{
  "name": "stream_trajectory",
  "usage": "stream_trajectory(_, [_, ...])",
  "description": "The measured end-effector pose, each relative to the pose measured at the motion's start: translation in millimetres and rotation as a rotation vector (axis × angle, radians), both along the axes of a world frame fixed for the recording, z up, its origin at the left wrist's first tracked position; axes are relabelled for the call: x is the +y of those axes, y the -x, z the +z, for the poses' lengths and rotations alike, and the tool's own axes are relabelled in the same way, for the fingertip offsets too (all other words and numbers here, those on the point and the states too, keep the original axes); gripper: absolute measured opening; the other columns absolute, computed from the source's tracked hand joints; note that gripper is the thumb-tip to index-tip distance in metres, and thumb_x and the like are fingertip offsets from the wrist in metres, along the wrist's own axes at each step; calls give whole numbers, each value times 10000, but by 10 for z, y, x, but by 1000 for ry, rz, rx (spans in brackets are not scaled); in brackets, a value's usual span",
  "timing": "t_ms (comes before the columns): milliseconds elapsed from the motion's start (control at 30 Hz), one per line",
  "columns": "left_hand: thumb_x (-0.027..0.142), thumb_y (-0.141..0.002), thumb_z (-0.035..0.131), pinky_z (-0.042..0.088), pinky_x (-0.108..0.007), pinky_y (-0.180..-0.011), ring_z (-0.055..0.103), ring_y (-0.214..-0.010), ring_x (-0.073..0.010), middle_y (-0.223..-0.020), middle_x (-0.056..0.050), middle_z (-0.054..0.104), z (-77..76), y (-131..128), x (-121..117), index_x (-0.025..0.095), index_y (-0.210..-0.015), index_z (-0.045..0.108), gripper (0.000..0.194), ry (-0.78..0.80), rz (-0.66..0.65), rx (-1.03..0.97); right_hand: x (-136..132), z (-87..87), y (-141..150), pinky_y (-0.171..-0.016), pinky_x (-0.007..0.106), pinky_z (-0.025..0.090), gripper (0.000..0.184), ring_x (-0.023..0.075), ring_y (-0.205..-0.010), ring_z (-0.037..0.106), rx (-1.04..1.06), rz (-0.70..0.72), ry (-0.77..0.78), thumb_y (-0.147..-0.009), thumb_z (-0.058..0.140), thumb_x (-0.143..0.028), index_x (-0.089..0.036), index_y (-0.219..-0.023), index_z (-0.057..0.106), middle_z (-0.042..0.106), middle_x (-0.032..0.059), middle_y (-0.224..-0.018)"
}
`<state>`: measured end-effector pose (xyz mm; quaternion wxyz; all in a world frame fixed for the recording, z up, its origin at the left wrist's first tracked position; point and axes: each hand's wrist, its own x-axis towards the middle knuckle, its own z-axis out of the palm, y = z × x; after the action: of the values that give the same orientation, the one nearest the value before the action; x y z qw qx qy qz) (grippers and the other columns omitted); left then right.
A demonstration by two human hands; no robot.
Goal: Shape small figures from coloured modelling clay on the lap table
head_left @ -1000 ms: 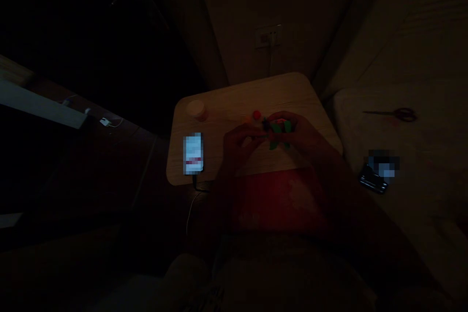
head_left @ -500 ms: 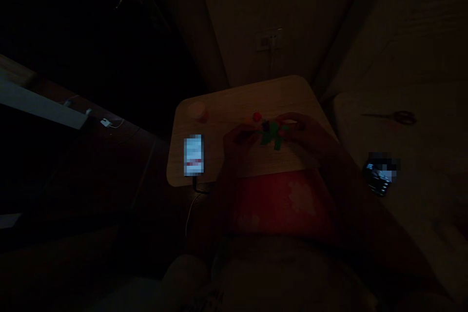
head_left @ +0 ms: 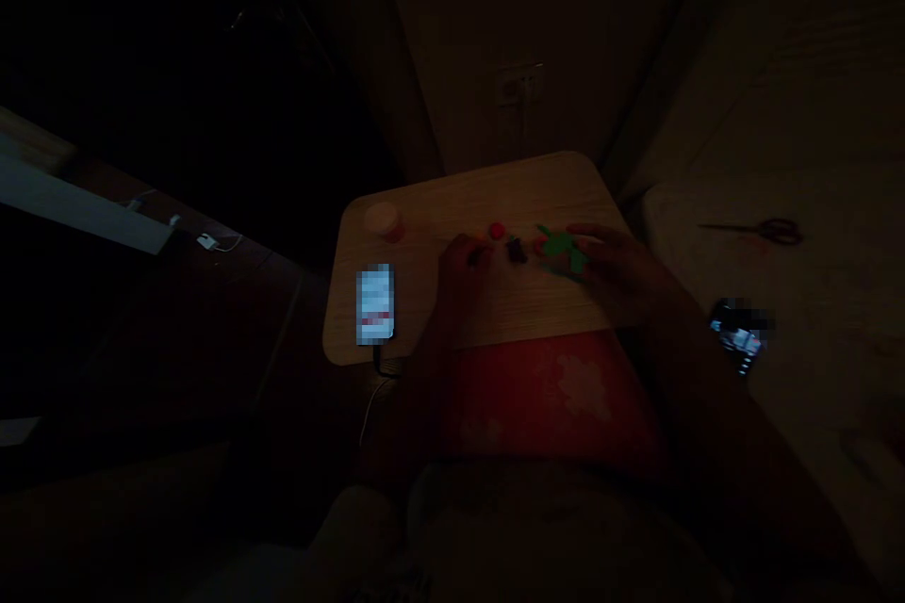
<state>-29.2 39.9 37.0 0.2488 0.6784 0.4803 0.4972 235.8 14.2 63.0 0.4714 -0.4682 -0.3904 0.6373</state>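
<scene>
The room is very dark. My right hand point(head_left: 612, 268) rests on a small wooden table point(head_left: 452, 320) with its fingers closed on a green piece point(head_left: 562, 250) that lies against the tabletop. My left hand point(head_left: 463, 264) is curled near the table's middle, its fingertips by a small orange bit I can barely see. Between the two hands lie a small red ball point(head_left: 497, 230) and a small dark piece point(head_left: 517, 250). What the left fingers hold, if anything, is hidden by the dark.
A lit phone point(head_left: 374, 303) with a cable lies on the table's left front corner. A pale round lid point(head_left: 382, 220) sits at the back left. Scissors point(head_left: 767, 228) and another lit device point(head_left: 739, 334) lie on the bed at right. A red cushion point(head_left: 551, 391) covers my lap.
The hands were together holding the green piece up. They have now parted and dropped to the table: the right carried the green piece right, the left drew back left.
</scene>
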Motion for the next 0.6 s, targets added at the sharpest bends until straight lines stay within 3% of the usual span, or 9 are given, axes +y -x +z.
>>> stream_trajectory(100, [301, -964, 636, 520, -383, -876, 617, -872, -231, -934, -86, 641, -25, -181, 94, 189, -871, 734, 175, -53, 27, 207, -26, -11, -55, -838, 418, 661, 407, 278, -1060, 765, 46, -11, 22, -703, 910, -407, -298, -1065, 757, 797, 54, -1154])
stream_trajectory(233, [312, -907, 738, 495, -411, -960, 609, -1001, -280, -971, -109, 616, -75, -408, 159, 190, -827, 659, 167, -19, 80, 283, -79, -35, -47, -822, 431, 668, 369, 280, -1056, 764, 57, -19, 52, -731, 887, -381, -298, -1064, 754, 798, 49, -1165])
stream_trajectory(400, [239, -854, 774, 491, -447, -978, 599, -1038, -292, -1047, -132, 604, -103, -474, 149, 179, -819, 634, 156, 34, 120, 387, -122, -31, -13, -886, 480, 648, 403, 303, -1147, 737, 91, 18, 2, -723, 868, -408, -305, -1083, 722, 775, 62, -1247])
stream_trajectory(500, [162, -828, 760, 490, -438, -1002, 604, -1067, -280, -1051, -113, 622, -114, -471, 146, 187, -870, 633, 137, -1, 25, 324, -134, 13, 18, -933, 521, 620, 419, 312, -1164, 724, 117, 68, -6, -705, 847, -390, -304, -1088, 703, 769, 71, -1249])
stream_trajectory(600, [93, -822, 711, 519, -377, -936, 637, -984, -224, -994, -67, 659, -147, -504, 124, 204, -906, 611, 171, -17, -108, 138, -133, 32, 60, -925, 520, 605, 411, 295, -1095, 736, 118, 51, -19, -679, 818, -352, -326, -1068, 686, 779, 46, -1160])
